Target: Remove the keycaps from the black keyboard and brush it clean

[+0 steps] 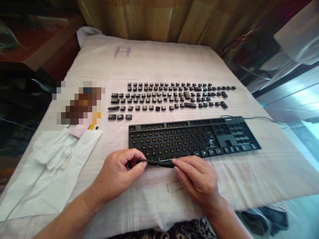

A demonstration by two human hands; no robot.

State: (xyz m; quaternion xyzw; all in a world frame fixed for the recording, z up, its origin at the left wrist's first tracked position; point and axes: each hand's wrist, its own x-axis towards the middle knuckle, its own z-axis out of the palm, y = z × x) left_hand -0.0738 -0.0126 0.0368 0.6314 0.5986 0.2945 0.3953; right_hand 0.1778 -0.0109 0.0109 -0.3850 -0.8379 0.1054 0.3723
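A black keyboard (pixel 194 137) lies on the cloth-covered table with most of its keycaps taken off. The loose black keycaps (pixel 169 96) sit in several rows behind it. A long black spacebar keycap (pixel 157 163) is held at the keyboard's front edge. My left hand (pixel 118 174) pinches its left end between thumb and fingers. My right hand (pixel 196 181) presses its fingertips on the right end, fingers together.
A white cloth (pixel 149 63) covers the table. A white paper towel with white gloves (pixel 53 156) lies at the left. A blurred brown object (pixel 79 104) stands behind them. The keyboard cable (pixel 261 118) runs off to the right. A curtain hangs at the back.
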